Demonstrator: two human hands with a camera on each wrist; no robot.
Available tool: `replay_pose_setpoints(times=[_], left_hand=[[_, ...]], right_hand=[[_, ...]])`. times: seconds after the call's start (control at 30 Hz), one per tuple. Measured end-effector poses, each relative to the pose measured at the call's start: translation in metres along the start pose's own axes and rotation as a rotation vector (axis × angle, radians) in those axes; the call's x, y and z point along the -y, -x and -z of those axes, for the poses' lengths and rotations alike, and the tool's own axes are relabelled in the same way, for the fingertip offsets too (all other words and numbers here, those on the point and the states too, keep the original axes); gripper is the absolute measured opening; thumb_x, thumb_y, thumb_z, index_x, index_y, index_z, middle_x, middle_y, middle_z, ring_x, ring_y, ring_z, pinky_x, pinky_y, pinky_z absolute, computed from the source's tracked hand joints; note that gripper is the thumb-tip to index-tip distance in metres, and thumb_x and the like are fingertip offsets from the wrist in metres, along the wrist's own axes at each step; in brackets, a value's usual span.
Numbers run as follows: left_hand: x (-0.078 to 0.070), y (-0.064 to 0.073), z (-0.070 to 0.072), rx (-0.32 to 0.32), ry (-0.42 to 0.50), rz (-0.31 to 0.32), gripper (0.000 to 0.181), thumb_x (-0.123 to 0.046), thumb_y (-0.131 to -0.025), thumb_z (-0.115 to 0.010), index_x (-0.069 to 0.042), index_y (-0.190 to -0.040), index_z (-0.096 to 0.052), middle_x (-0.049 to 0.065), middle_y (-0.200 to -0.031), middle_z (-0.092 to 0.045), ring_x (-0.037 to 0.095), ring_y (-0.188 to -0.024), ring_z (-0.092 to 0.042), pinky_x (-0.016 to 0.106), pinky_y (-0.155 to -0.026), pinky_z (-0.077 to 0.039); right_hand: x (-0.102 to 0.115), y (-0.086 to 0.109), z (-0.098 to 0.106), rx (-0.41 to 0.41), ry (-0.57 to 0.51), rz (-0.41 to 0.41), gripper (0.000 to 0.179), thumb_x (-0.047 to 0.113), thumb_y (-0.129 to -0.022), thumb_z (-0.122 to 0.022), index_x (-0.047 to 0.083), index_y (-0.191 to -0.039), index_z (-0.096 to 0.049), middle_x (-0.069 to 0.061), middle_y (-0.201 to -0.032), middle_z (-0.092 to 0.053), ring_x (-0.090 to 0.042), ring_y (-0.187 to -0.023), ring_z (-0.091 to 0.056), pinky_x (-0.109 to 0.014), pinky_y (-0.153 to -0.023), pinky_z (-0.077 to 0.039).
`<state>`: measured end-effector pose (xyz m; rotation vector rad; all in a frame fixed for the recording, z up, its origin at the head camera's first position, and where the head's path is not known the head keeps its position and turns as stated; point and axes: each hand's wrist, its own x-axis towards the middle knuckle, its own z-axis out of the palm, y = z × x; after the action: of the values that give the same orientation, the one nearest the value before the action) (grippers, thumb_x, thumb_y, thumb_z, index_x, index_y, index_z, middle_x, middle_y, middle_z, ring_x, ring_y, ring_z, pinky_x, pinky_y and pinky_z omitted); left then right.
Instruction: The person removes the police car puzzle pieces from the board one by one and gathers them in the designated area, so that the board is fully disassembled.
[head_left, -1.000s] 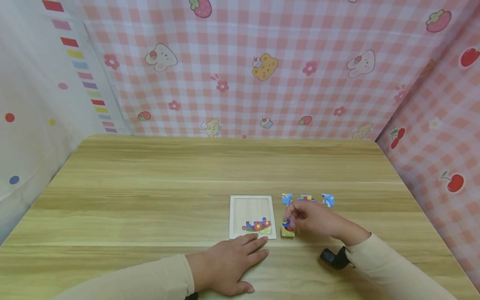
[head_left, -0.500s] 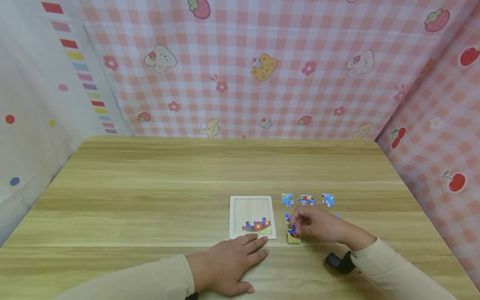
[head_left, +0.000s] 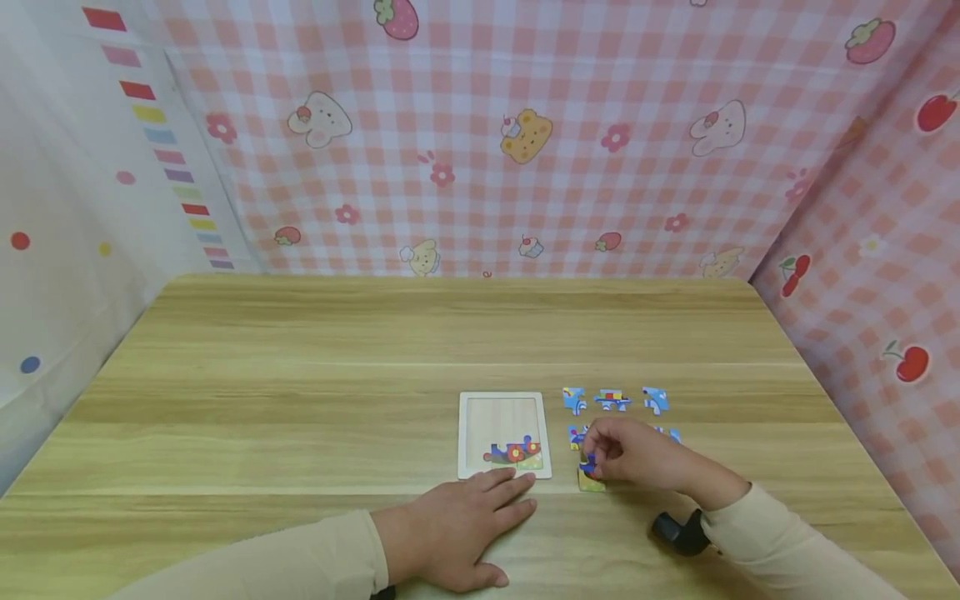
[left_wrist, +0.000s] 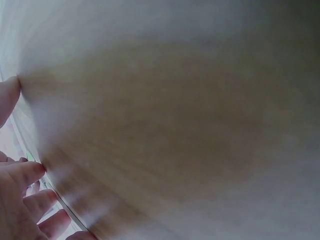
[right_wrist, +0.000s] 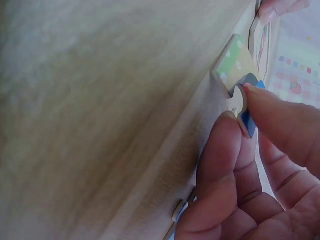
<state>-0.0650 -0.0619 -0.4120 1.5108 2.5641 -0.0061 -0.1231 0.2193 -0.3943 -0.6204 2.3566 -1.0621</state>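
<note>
The square wooden puzzle tray (head_left: 463, 433) lies on the table, with joined jigsaw pieces (head_left: 517, 455) showing red-and-yellow wheels in its lower right part. My left hand (head_left: 465, 525) lies flat with fingers spread, its fingertips at the tray's near edge. To the right of the tray, my right hand (head_left: 637, 458) pinches a jigsaw piece (right_wrist: 235, 60) between thumb and fingers. That piece has a green dotted edge, a yellowish middle and some blue; in the right wrist view it stands tilted close to the tabletop. My fingers cover part of it.
Several loose blue pieces lie right of the tray, among them a top left one (head_left: 573, 400), a middle one (head_left: 612, 400) and a right one (head_left: 656, 400). Others are partly behind my right hand. A black device (head_left: 678, 533) sits at my right wrist. Checked cloth (head_left: 480, 150) hangs behind the table.
My right hand has moved slightly right and toward me with the piece, away from the tray. A blue piece behind it shows more now. The left hand has stayed still.
</note>
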Motion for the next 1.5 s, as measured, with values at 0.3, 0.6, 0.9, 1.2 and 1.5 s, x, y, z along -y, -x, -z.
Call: replay_pose_setpoints(times=[0.3, 0.6, 0.9, 1.2, 1.5], left_hand=[[0.000, 0.000, 0.000, -0.002, -0.009, 0.000, 0.073, -0.059, -0.090, -0.052, -0.017, -0.148, -0.038, 0.005, -0.156, -0.030, 0.022, -0.141, -0.031, 0.029, -0.107, -0.037], [0.002, 0.000, 0.002, 0.010, 0.016, -0.003, 0.073, -0.059, -0.091, -0.051, -0.017, -0.149, -0.038, 0.005, -0.157, -0.028, 0.022, -0.142, -0.031, 0.030, -0.107, -0.037], [0.002, 0.000, 0.002, 0.005, 0.007, -0.006, 0.073, -0.059, -0.091, -0.051, -0.017, -0.149, -0.038, 0.005, -0.157, -0.029, 0.022, -0.141, -0.031, 0.030, -0.108, -0.036], [0.001, 0.000, 0.001, 0.009, 0.002, -0.004, 0.073, -0.058, -0.091, -0.051, -0.016, -0.149, -0.038, 0.005, -0.157, -0.029, 0.022, -0.141, -0.031, 0.030, -0.107, -0.037], [0.002, -0.001, 0.001, 0.033, 0.023, -0.007, 0.073, -0.058, -0.091, -0.051, -0.017, -0.149, -0.037, 0.004, -0.157, -0.028, 0.022, -0.142, -0.030, 0.030, -0.108, -0.036]], right_hand=[[0.001, 0.001, -0.003, -0.024, 0.054, -0.008, 0.019, -0.001, -0.080, -0.072, 0.006, -0.093, -0.059, 0.000, -0.082, -0.054, -0.012, -0.076, -0.051, -0.023, -0.066, -0.046], [0.003, 0.000, -0.006, -0.045, 0.090, -0.050, 0.023, 0.001, -0.078, -0.075, 0.007, -0.092, -0.058, 0.000, -0.081, -0.053, -0.014, -0.075, -0.050, -0.024, -0.064, -0.045], [0.004, -0.002, -0.008, -0.059, 0.155, -0.070, 0.023, 0.003, -0.077, -0.077, 0.008, -0.092, -0.061, 0.002, -0.080, -0.056, -0.013, -0.074, -0.051, -0.026, -0.064, -0.045], [0.007, -0.002, -0.010, -0.060, 0.169, -0.095, 0.020, 0.002, -0.077, -0.076, 0.007, -0.091, -0.062, 0.002, -0.080, -0.058, -0.012, -0.075, -0.052, -0.027, -0.066, -0.046], [0.010, -0.001, -0.009, -0.027, 0.173, -0.104, 0.016, 0.002, -0.078, -0.075, 0.008, -0.089, -0.064, 0.003, -0.079, -0.058, -0.013, -0.074, -0.052, -0.027, -0.066, -0.046]])
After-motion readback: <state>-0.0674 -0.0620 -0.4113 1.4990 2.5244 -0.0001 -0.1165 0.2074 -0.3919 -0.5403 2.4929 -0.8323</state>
